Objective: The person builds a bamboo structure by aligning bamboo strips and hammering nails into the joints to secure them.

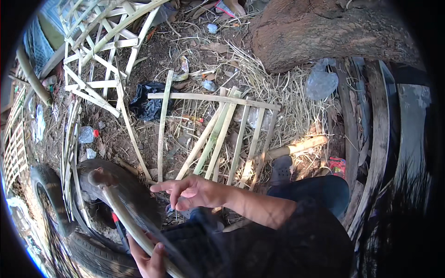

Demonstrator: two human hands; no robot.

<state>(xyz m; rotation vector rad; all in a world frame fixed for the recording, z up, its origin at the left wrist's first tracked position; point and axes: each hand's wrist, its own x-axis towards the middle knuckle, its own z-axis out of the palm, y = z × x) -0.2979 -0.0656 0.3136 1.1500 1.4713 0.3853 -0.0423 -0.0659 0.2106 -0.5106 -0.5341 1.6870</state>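
Observation:
My left hand [149,260] is closed around a pale, slightly bent wooden stick [121,211] with a knobby brown upper end, which slants over a dark tyre [134,192]. Against the fingers of that hand lies a red and black tool handle [119,228]; its other end is hidden. My right hand [194,191] reaches in from the right with the index finger stretched out and the thumb apart, holding nothing I can see. Just beyond it, a flat frame of split bamboo strips [218,98] lies on the ground, its strips fanning from one crosspiece toward me.
A woven bamboo lattice [104,51] stands at the far left. More tyres [51,197] lie at the left, near a plastic bottle [87,134]. A black plastic bag [146,103] lies behind the frame. At the right are a thick trunk [324,32], a bamboo piece [299,146] and long boards [378,116].

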